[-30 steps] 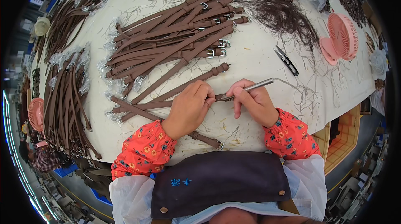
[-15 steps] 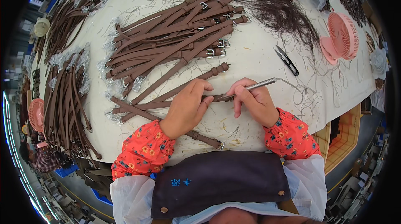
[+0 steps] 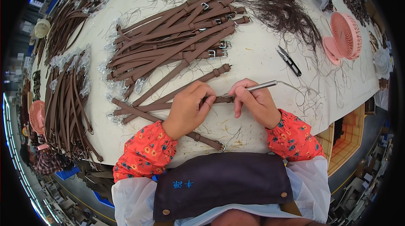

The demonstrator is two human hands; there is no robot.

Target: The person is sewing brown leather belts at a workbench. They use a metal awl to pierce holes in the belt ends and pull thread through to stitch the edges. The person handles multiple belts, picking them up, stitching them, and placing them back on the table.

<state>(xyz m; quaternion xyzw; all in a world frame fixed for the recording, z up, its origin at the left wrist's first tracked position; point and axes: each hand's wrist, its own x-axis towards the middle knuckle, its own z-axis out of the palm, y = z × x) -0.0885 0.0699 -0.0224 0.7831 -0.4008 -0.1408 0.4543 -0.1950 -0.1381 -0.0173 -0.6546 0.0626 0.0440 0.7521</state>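
A brown strap (image 3: 156, 106) lies across the near middle of the table, under my hands. My left hand (image 3: 187, 110) is closed on it, thumb and forefinger pinched together. In my right hand (image 3: 258, 104) is a slim silver pen-shaped tool (image 3: 262, 85) with a thin grey cord trailing from its back end. The tool's front end points down toward the strap's end, between my hands; its tip is hard to make out. Beside my left wrist, a buckled strap (image 3: 206, 140) slants toward the near edge. Another strap (image 3: 198, 80) lies just beyond my left hand.
A heap of brown buckled straps (image 3: 168, 40) fills the table's far middle, with another pile (image 3: 63, 103) at the left. Black thread snips (image 3: 289, 61) lie at the right, near a tangle of dark threads (image 3: 287, 17) and a pink fan (image 3: 345, 36). Yellow crate (image 3: 346, 141) stands below the right edge.
My left fingers have curled in more tightly at the strap. My right hand and the tool have shifted very slightly to the left.
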